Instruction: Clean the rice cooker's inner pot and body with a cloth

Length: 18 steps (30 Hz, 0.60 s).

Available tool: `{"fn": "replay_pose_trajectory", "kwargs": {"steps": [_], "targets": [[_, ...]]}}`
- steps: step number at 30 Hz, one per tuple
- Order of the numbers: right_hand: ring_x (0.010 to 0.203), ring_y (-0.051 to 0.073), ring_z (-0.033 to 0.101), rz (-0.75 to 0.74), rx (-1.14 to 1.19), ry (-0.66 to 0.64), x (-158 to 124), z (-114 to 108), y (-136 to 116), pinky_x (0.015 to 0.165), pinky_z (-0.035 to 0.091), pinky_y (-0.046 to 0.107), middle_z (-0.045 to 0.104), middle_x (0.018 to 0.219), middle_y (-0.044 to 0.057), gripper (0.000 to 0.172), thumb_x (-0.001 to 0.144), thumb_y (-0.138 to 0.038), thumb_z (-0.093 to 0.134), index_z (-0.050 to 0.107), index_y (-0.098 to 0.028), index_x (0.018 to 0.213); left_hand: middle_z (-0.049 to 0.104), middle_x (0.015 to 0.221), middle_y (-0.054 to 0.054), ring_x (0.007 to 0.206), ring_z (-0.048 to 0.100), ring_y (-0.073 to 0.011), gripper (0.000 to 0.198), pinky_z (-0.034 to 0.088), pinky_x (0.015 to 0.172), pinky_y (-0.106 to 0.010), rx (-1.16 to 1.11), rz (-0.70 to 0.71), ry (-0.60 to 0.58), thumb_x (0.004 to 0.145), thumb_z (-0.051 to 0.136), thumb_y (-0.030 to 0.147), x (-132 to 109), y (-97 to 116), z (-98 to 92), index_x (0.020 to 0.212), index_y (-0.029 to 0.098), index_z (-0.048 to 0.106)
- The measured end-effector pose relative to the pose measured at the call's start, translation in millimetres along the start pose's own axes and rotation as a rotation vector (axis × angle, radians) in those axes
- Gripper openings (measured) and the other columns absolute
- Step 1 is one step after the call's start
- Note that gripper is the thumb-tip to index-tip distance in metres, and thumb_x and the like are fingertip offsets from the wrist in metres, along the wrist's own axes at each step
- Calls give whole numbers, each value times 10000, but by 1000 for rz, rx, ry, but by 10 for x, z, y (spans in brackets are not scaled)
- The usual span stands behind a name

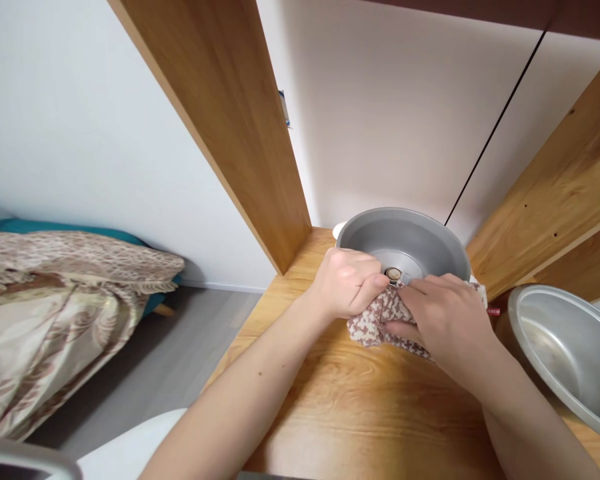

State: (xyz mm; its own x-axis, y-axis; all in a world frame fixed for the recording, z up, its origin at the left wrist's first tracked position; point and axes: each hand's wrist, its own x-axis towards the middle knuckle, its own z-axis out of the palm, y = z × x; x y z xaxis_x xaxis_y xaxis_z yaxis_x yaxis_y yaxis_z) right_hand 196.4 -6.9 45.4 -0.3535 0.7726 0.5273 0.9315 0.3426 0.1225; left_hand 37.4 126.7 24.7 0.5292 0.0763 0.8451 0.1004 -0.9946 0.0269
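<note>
A grey round rice cooker body (405,233) stands on the wooden surface, its inside showing a round metal sensor (393,274) at the bottom. My left hand (353,283) is closed over the near left rim, thumb pointing right; its fingertips are hidden. A brown-and-white patterned cloth (373,323) hangs bunched over the near side of the cooker, touching my left thumb. My right hand (445,320) grips this cloth at the near right rim, thumb below and fingers on top. The cooker's near wall is covered by the hands and cloth.
To the right rests a silver metal inner pot (565,340). Wooden posts (215,100) and a white wall (380,120) enclose the wooden surface (370,407). A patterned cover (70,300) lies over teal furniture at left. A white curved object (130,447) is at the lower left.
</note>
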Motion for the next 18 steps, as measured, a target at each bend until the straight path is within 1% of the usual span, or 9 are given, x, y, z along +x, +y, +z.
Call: {"fn": "replay_pose_trajectory", "kwargs": {"steps": [5, 8, 10, 13, 14, 16, 18], "targets": [[594, 157, 525, -16, 117, -124, 3, -144, 163, 618, 248, 314, 619, 652, -9, 458, 983, -566, 632, 616, -195, 715, 374, 471, 30, 439, 343, -124, 585, 254, 456, -306, -28, 24, -17, 1105, 198, 430, 16, -18, -12, 565, 234, 304], [585, 154, 514, -22, 158, -174, 0, -194, 217, 614, 248, 305, 607, 648, -15, 445, 999, -552, 614, 620, -202, 725, 370, 466, 28, 438, 344, -124, 586, 245, 454, -307, -23, 13, -25, 1103, 204, 430, 11, -15, -6, 559, 234, 298], [584, 156, 513, -23, 132, -157, 0, -177, 193, 615, 249, 307, 606, 644, -17, 431, 959, -555, 671, 621, -199, 723, 367, 469, 28, 437, 336, -124, 584, 238, 452, -309, -18, 7, -17, 1102, 208, 433, 6, -7, -1, 560, 234, 293], [594, 166, 525, -8, 39, -67, 1, -89, 91, 625, 253, 322, 613, 635, -11, 431, 850, -554, 798, 624, -186, 710, 365, 474, 27, 439, 325, -126, 576, 233, 450, -310, -11, -3, -2, 1102, 209, 437, 2, 4, 1, 568, 236, 289], [598, 170, 529, -1, 14, -39, 2, -57, 55, 632, 255, 327, 613, 630, -8, 429, 835, -543, 819, 624, -184, 704, 365, 474, 27, 440, 326, -127, 575, 233, 450, -310, -9, -4, -3, 1102, 208, 437, 1, 5, -1, 570, 237, 289], [604, 172, 535, 8, -5, -9, 2, -16, 9, 638, 255, 332, 613, 628, -4, 419, 849, -521, 817, 623, -182, 699, 369, 473, 26, 442, 330, -128, 577, 233, 451, -308, -10, -3, -10, 1102, 201, 441, 3, 3, -6, 571, 236, 293], [602, 168, 532, 6, 12, -23, -2, -23, 16, 633, 250, 329, 613, 631, -4, 421, 884, -530, 779, 622, -183, 703, 373, 474, 26, 442, 334, -126, 581, 240, 456, -306, -19, 4, -18, 1103, 190, 443, 6, -4, -9, 571, 235, 297]]}}
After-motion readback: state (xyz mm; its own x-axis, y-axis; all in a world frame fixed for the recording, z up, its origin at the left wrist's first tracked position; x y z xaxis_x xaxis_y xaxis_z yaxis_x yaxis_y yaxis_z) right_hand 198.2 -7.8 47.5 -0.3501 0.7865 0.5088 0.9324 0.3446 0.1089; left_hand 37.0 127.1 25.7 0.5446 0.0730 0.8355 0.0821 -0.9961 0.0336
